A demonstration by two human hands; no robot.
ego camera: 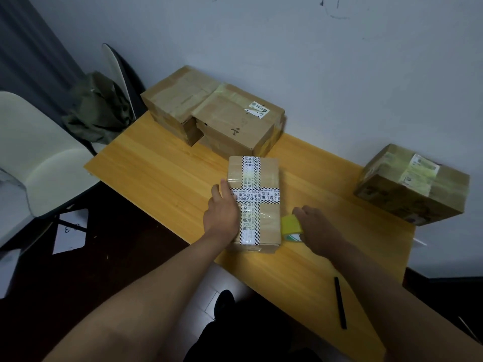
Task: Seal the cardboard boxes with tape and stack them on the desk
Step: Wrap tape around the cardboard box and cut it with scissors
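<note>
Bare surface point(162, 163) is lying open left of the central box point(261, 184). Stacked boxes point(217, 116) are blocking the far left, another box point(413, 184) the far right; a pen point(340, 303) is lying near right.

Plain home office, wooden desk point(162, 163), white chair point(39, 158), taped parcels point(222, 113)

Printed Chinese characters run along the striped tape point(251, 199) crossing the small box point(266, 178), too blurred to read.
</note>
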